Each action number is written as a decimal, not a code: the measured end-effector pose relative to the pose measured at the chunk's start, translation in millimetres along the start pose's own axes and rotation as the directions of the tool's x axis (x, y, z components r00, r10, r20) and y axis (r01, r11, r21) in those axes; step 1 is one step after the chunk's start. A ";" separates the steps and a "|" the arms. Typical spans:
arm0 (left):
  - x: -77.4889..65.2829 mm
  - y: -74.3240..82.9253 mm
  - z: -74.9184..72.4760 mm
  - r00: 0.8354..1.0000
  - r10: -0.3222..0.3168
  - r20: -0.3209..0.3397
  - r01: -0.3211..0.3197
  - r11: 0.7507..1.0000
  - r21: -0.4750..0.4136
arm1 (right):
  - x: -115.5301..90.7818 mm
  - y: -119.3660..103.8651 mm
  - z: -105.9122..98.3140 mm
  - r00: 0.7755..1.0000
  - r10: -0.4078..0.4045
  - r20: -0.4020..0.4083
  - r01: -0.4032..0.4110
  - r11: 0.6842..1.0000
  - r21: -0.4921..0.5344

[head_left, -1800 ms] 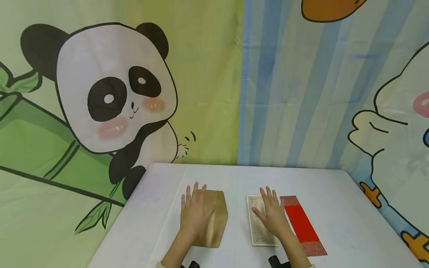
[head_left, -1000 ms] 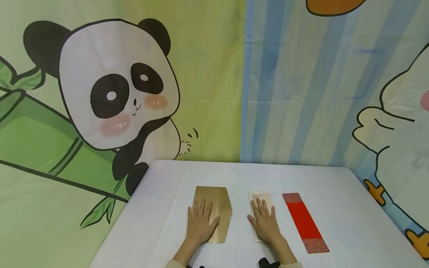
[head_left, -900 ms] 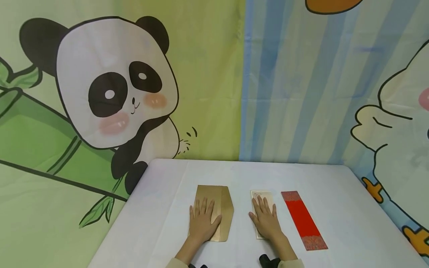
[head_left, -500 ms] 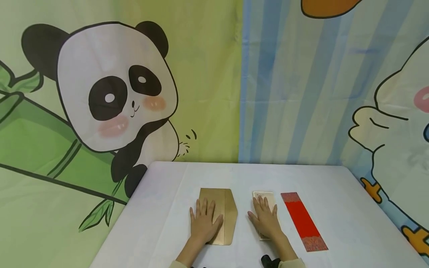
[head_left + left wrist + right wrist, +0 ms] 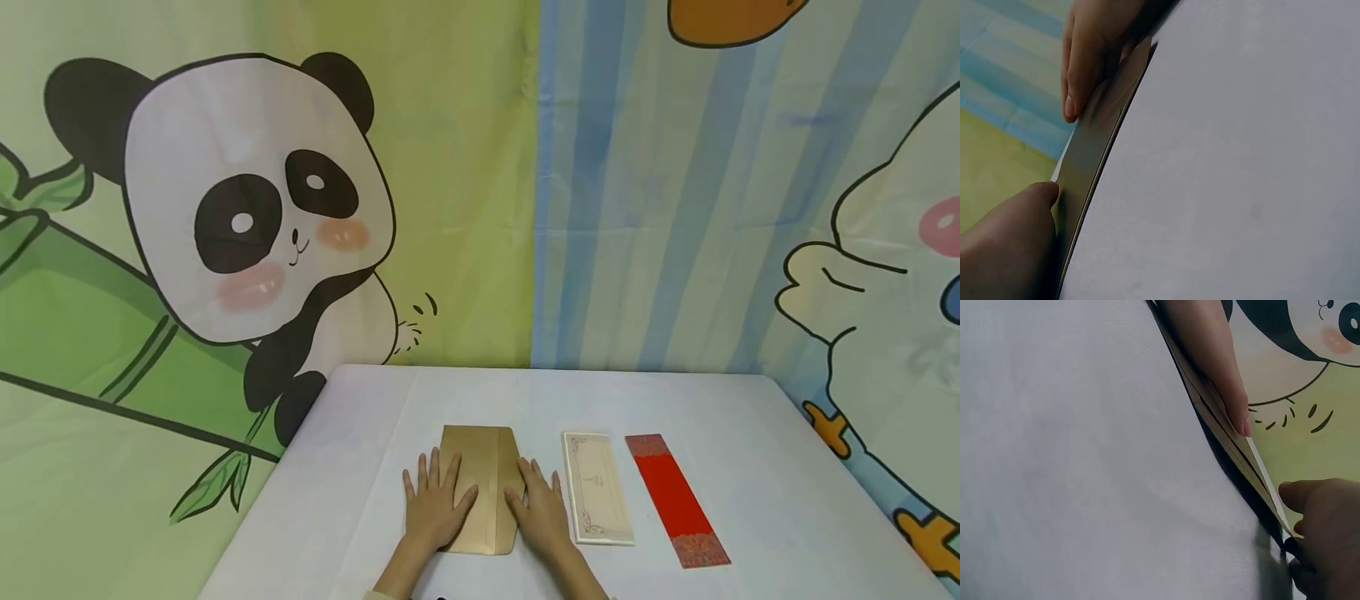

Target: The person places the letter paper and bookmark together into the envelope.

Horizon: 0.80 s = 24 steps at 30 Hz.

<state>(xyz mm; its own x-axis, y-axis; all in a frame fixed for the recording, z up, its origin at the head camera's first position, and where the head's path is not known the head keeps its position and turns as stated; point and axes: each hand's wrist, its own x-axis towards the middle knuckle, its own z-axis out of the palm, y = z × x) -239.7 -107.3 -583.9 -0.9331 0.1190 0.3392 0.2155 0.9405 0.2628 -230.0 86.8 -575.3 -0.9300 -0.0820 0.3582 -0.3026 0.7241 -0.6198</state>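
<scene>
In the head view a gold envelope point(image 5: 480, 492) with a pointed flap along its right side lies flat on the white table. My left hand point(image 5: 435, 510) rests over its left edge, fingers spread and the thumb lying on the front. At the flap side, my right hand point(image 5: 542, 512) has its fingers along the right edge and its thumb on the flap. Both wrist views show the envelope point(image 5: 1094, 153) low and edge-on, a hand at each side. Just right of my right hand is a cream card point(image 5: 597, 492) with scrollwork corners.
A red strip point(image 5: 677, 500) with patterned ends lies slanted beyond the cream card. The white table point(image 5: 375, 467) reaches back to a curtain point(image 5: 465, 208) printed with a panda and other cartoon figures.
My right hand has left the cream card and come left to the envelope's flap, so the card is uncovered. My left hand has shifted slightly left, towards the envelope's left edge.
</scene>
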 end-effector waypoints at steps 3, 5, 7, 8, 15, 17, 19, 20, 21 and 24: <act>-1.7 -1.5 3.0 1.000 0.008 -0.016 -0.008 1.000 0.014 | 0.3 -0.7 4.0 1.000 0.013 -0.019 -0.011 0.994 0.111; -2.2 -2.3 4.9 0.999 0.014 -0.029 -0.013 1.000 0.022 | 1.7 -1.5 4.8 1.000 0.027 -0.012 -0.023 0.973 0.230; -2.5 -2.7 6.1 0.999 0.013 -0.033 -0.012 1.000 0.023 | 3.1 -2.5 4.4 0.999 0.053 0.011 -0.053 0.936 0.348; -2.6 -2.8 6.8 0.999 0.009 -0.032 -0.009 1.000 0.017 | 3.8 -3.7 3.3 0.998 0.065 0.020 -0.068 0.913 0.402; -3.1 -2.3 6.7 0.999 -0.021 -0.027 0.020 0.998 -0.056 | 7.3 -8.5 -6.7 0.965 0.101 0.243 -0.253 0.612 0.749; -3.2 -1.8 5.7 0.999 -0.022 -0.023 0.020 0.997 -0.068 | 6.7 -8.3 -8.9 0.940 0.083 0.330 -0.327 0.489 0.809; -3.3 -1.5 4.2 1.000 -0.020 -0.017 0.019 0.997 -0.069 | 6.1 -7.9 -10.1 0.911 0.059 0.409 -0.397 0.394 0.829; -3.2 -1.4 3.6 1.000 -0.021 -0.014 0.020 0.997 -0.072 | 6.1 -7.6 -10.4 0.899 0.051 0.436 -0.421 0.377 0.825; -3.1 -1.4 3.0 1.000 -0.024 -0.010 0.024 0.997 -0.074 | 6.1 -7.4 -10.5 0.888 0.044 0.458 -0.441 0.368 0.819; -3.1 -1.2 1.1 1.000 -0.028 -0.003 0.028 0.997 -0.077 | 6.9 -6.6 -10.4 0.860 0.026 0.510 -0.482 0.371 0.794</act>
<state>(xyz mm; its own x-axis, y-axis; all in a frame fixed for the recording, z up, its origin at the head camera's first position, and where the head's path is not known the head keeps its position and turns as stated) -237.4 -108.4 -586.2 -0.9380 0.0918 0.3341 0.2109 0.9163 0.3405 -232.3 88.6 -561.4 -0.9141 -0.4004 -0.0640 0.1703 -0.2358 -0.9568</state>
